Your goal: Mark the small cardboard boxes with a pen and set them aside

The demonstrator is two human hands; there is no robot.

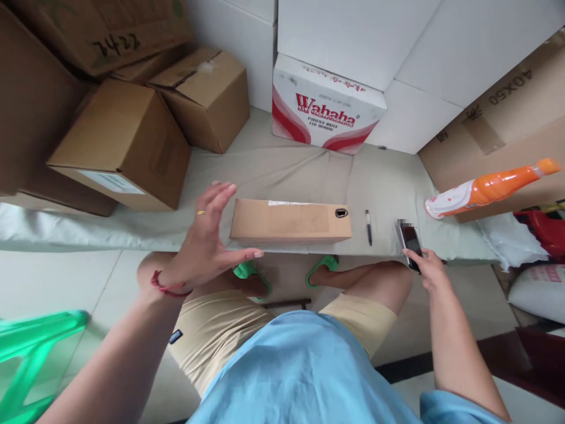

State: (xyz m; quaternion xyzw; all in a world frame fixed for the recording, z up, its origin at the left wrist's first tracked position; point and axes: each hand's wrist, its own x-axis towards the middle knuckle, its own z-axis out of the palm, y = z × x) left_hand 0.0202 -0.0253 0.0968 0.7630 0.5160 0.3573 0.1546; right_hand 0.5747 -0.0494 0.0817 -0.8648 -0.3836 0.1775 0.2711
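Observation:
A long, narrow cardboard box (300, 221) lies near the front edge of the cloth-covered surface, with a white strip along its back edge and a small dark mark on its right end. Just left of it, my left hand (209, 235) is raised with thumb and fingers apart, holding nothing. My right hand (427, 268) grips a smartphone (412, 244) by its lower end, at the surface's front edge. Between the box and the phone lies a black and white pen (368, 228).
Brown cartons (123, 138) are piled at the left. A white and red Wahaha carton (324, 109) stands at the back. An orange bottle (489, 188) is on the right, before a large cardboard box (503, 112). A green plastic stool (39, 335) stands on the floor at left.

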